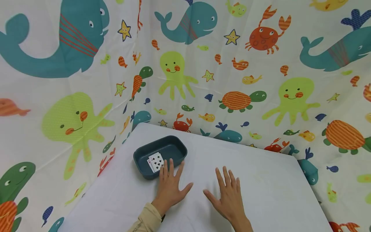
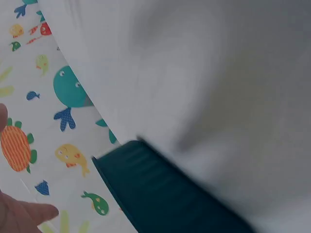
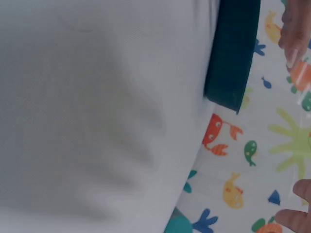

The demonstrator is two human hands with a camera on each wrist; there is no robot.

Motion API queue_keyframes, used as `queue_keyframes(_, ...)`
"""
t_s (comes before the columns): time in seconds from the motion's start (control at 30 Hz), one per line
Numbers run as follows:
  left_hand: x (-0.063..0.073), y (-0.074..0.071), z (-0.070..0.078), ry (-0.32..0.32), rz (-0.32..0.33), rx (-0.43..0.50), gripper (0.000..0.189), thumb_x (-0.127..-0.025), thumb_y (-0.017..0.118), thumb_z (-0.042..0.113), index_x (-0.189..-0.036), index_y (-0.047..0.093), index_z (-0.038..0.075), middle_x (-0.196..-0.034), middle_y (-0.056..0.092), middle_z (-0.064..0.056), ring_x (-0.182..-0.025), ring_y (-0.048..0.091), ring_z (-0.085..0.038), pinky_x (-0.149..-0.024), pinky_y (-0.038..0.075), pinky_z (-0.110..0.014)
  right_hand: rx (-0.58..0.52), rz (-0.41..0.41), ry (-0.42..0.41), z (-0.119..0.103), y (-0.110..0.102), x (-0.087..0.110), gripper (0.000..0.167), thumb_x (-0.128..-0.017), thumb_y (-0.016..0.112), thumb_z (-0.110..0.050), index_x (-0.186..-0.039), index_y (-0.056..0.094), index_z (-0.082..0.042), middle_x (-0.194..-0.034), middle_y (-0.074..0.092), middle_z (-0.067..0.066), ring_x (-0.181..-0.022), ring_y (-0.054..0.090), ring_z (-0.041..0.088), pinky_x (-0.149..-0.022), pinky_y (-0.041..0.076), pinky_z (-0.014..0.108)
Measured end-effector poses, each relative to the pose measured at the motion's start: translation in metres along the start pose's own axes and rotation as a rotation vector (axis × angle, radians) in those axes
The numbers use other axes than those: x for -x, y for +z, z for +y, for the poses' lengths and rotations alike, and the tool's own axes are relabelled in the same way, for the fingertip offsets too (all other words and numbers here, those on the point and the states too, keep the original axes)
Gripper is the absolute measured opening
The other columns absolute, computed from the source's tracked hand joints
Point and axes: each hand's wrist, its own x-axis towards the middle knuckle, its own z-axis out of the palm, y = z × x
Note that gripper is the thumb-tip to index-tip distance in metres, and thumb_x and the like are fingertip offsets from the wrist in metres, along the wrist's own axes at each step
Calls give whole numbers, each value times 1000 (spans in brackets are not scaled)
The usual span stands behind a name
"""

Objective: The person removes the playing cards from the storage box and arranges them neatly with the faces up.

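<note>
A dark teal oval tray (image 1: 171,149) stands on the white table, left of the middle in the head view. Playing cards (image 1: 156,162) lie inside it, face up, the top one showing black spades. My left hand (image 1: 170,188) is spread with straight fingers, its fingertips at the tray's near edge; whether they touch it I cannot tell. To the right, my right hand (image 1: 229,198) is spread over the table and holds nothing. Both wrist views show the outer wall of the tray, in the left one at the bottom (image 2: 165,194).
The white-covered table (image 1: 275,193) extends to the right of the hands. Behind and to the left hangs a curtain (image 1: 203,80) printed with whales, octopuses, turtles and crabs, meeting the table's far and left edges.
</note>
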Motion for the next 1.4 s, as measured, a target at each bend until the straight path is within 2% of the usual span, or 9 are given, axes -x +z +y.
queue_keyframes(0.2,3,-8,-25,-89,88,34,97,-89,71,55,-159,30,3,-161,16,-39,-150,14,-56,-118,16,-67,-29,4,-13,-15,1,-6,100,-85,66,-72,-161,33,-17,-163,37,16,-149,34,40,-115,24,71)
queue_keyframes(0.3,5,-13,-39,-162,100,61,99,-89,72,52,-160,25,1,-162,9,-39,-151,8,-56,-117,15,-68,-72,17,-21,-22,1,-9,99,-85,68,-70,-161,34,-15,-161,40,16,-147,37,39,-115,27,70)
queue_keyframes(0.4,7,-17,-52,-222,130,68,99,-89,73,50,-159,25,0,-161,6,-40,-150,8,-57,-116,16,-70,-102,15,-22,-29,2,-13,98,-86,66,-70,-160,36,-13,-160,41,16,-145,39,39,-115,28,69)
queue_keyframes(0.53,11,-19,-68,-263,194,79,94,-90,74,46,-156,29,-3,-158,11,-43,-148,13,-58,-114,19,-71,-128,-11,-18,-40,4,-20,98,-87,63,-73,-160,35,-14,-160,41,14,-146,38,36,-116,27,67)
queue_keyframes(0.63,15,-20,-76,-287,216,90,89,-92,73,42,-153,32,-7,-155,16,-45,-146,16,-59,-113,19,-70,-156,-32,-19,-47,5,-25,97,-87,62,-73,-160,35,-14,-161,40,13,-147,37,35,-118,26,66)
queue_keyframes(0.87,22,-21,-83,-330,193,107,77,-98,66,36,-149,35,-13,-149,24,-45,-142,21,-59,-113,19,-70,-192,-57,-34,-65,8,-37,98,-88,58,-76,-160,35,-13,-161,40,12,-148,36,34,-120,25,64)
queue_keyframes(1.03,24,-20,-86,-338,227,114,67,-99,65,28,-143,39,-16,-143,31,-46,-137,28,-61,-111,21,-69,-237,-44,-74,-77,14,-47,95,-89,58,-74,-159,37,-13,-160,41,12,-147,38,33,-120,26,61)
queue_keyframes(1.27,25,-21,-89,-389,188,109,60,-102,60,23,-140,40,-19,-143,36,-47,-139,28,-62,-113,22,-70,-280,4,-155,-96,28,-64,91,-90,61,-70,-155,43,-9,-155,47,13,-142,43,32,-117,34,56)
queue_keyframes(1.4,26,-19,-89,-392,211,93,56,-102,61,20,-138,42,-18,-139,42,-45,-138,30,-61,-112,24,-69,-300,6,-188,-109,36,-72,91,-91,59,-71,-154,44,-7,-154,49,13,-140,45,32,-115,37,56)
